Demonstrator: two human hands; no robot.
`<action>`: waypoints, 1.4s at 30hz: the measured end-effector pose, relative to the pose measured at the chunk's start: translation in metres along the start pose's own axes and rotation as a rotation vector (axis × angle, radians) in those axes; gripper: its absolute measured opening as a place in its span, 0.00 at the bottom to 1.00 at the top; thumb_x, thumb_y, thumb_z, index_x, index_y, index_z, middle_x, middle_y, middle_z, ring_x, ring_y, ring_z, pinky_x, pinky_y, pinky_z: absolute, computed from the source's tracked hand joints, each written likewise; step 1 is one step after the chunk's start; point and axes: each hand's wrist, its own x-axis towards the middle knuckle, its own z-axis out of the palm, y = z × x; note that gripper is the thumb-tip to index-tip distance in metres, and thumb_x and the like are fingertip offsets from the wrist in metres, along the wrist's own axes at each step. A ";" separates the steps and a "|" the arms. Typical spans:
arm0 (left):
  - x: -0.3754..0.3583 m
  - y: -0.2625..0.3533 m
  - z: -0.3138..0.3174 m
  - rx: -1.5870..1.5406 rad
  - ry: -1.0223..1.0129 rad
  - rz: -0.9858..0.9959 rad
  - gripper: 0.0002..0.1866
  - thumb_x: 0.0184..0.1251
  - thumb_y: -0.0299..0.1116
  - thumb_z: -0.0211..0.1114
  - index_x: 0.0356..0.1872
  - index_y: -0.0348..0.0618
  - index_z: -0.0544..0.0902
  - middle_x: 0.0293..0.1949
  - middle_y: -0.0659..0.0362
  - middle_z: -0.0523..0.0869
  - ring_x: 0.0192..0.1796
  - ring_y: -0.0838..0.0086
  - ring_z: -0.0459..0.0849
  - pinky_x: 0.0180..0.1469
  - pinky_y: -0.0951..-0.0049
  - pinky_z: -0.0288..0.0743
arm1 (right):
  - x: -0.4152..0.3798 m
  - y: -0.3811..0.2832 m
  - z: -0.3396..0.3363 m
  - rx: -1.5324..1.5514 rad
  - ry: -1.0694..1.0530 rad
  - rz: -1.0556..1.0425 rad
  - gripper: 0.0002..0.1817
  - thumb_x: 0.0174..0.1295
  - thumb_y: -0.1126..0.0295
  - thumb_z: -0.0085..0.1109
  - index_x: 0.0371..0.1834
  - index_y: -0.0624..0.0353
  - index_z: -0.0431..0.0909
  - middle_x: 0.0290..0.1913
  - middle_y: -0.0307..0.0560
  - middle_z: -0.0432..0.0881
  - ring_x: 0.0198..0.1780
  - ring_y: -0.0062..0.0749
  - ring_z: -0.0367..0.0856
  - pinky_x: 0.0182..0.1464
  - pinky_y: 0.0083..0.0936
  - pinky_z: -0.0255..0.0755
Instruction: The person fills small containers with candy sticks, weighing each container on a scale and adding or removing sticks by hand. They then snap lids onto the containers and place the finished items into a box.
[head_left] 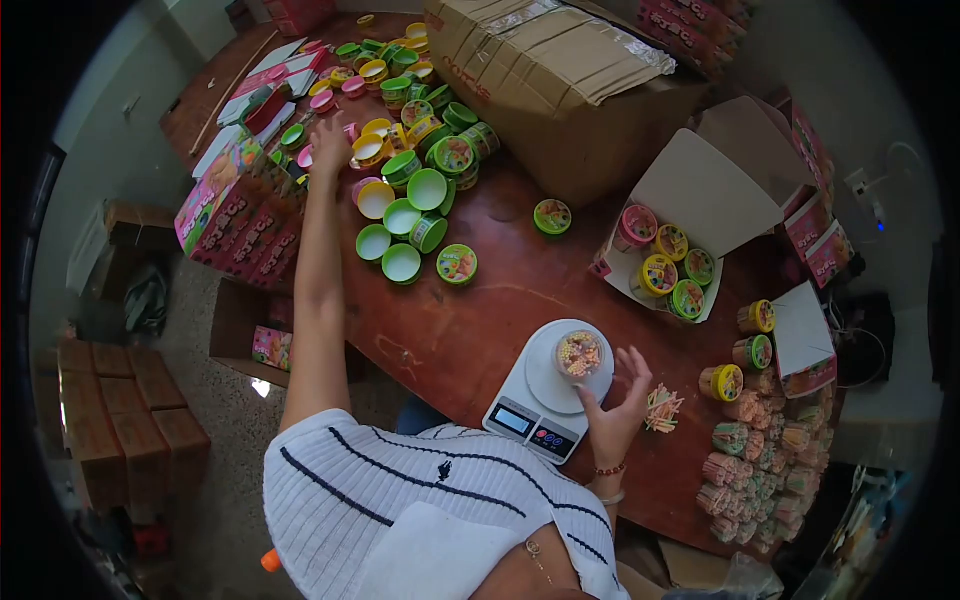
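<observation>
My left hand [330, 145] reaches far out at the upper left, over the edge of a pile of green, yellow and pink lids [368, 150]; whether its fingers hold anything is too small to tell. A clear cup of small sticks [579, 355] stands on the round plate of a white digital scale [535, 400]. Beside the cup on its right, my right hand [618, 400] is open, thumb and fingers apart around the scale plate's edge. Several loose sticks [663, 408] lie on the table just right of this hand.
A large cardboard box [560, 110] stands behind the lids. An open white box [690, 190] holds several lidded cups at the right. Bundled sticks [750, 470] fill the right front of the red-brown table [440, 340]. Pink printed boxes [240, 220] are stacked at the left edge.
</observation>
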 end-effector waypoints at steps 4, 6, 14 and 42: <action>0.033 -0.036 0.023 0.078 -0.070 0.452 0.39 0.60 0.32 0.70 0.75 0.56 0.68 0.76 0.48 0.69 0.77 0.51 0.69 0.74 0.54 0.69 | -0.008 0.002 -0.039 -0.041 0.150 0.157 0.43 0.55 0.77 0.77 0.75 0.62 0.65 0.67 0.54 0.77 0.66 0.37 0.77 0.67 0.32 0.73; 0.057 -0.056 0.050 -0.080 -0.105 0.514 0.24 0.61 0.34 0.72 0.60 0.49 0.79 0.54 0.51 0.87 0.60 0.50 0.83 0.62 0.55 0.76 | -0.014 0.006 -0.054 -0.012 0.263 0.136 0.44 0.52 0.76 0.80 0.73 0.63 0.67 0.66 0.55 0.79 0.62 0.37 0.80 0.64 0.34 0.75; 0.020 -0.006 -0.064 -0.053 0.327 0.505 0.41 0.54 0.47 0.83 0.64 0.33 0.75 0.55 0.41 0.82 0.60 0.47 0.81 0.62 0.54 0.76 | -0.034 0.007 -0.074 0.041 0.388 0.189 0.33 0.62 0.82 0.68 0.72 0.66 0.68 0.64 0.56 0.79 0.61 0.37 0.81 0.66 0.33 0.75; -0.342 0.262 -0.177 -0.978 -0.769 0.918 0.47 0.55 0.30 0.79 0.77 0.45 0.64 0.69 0.47 0.71 0.72 0.48 0.72 0.68 0.55 0.77 | 0.016 0.004 0.045 0.542 -0.164 0.069 0.32 0.73 0.68 0.58 0.79 0.63 0.62 0.70 0.53 0.72 0.70 0.40 0.74 0.71 0.31 0.66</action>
